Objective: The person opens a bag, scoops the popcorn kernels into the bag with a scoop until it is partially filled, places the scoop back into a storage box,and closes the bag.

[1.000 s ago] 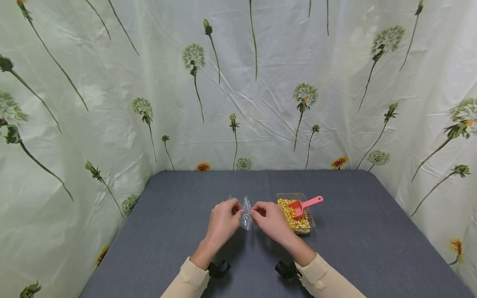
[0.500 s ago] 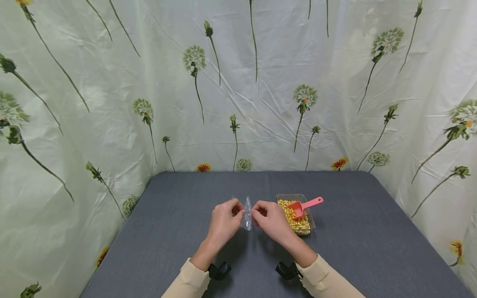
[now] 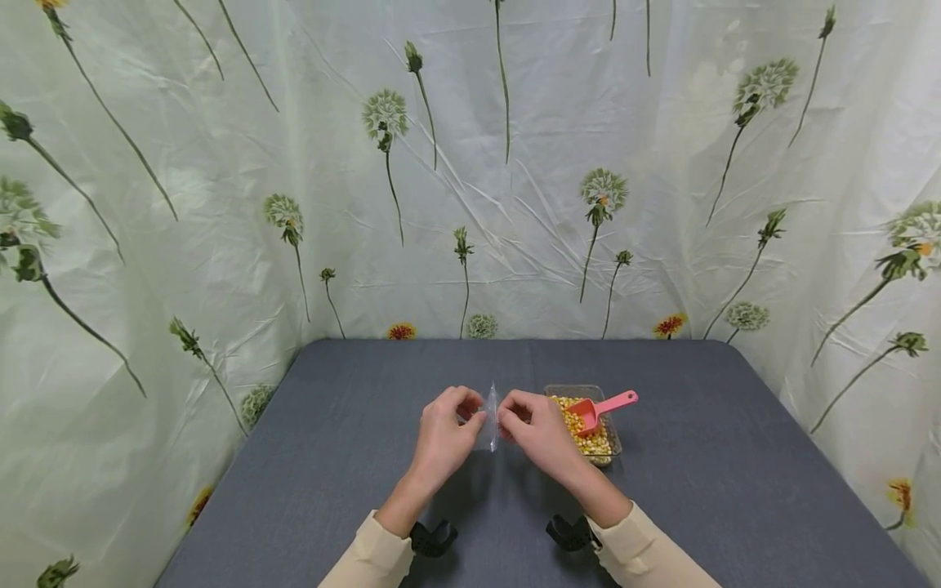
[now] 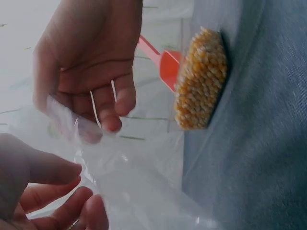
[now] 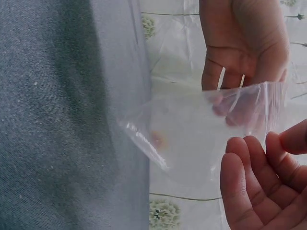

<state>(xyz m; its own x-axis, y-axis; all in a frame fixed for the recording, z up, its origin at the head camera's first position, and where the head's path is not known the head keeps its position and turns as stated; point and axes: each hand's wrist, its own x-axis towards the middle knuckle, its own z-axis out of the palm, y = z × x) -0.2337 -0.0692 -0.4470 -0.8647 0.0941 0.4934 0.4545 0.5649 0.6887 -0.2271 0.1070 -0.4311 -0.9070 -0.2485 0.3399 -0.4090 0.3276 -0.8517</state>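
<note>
Thin clear zip bag (image 5: 192,136) hung between both hands above the desk (image 3: 353,465). Left hand (image 3: 443,429) and right hand (image 3: 542,429) had fingers pinched near its mouth, probably because the film's so floppy. Corn tub (image 3: 577,392) sat by the right hand, scoop (image 3: 588,416) parked handle-out, presumably for easy grabbing.

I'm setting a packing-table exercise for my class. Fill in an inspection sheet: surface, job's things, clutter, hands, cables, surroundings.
Surface: table, dark grey.
Job's things: clear bag held up, no contents seen; box of yellow corn beside the right hand; pink scoop, blade in the corn, handle past the rim.
Clutter: nothing seen.
Hands: left hand and right hand pinch the bag near its ridged edge.
Cables: nothing seen.
Surroundings: white flower-print curtain behind the table and at both sides.
</note>
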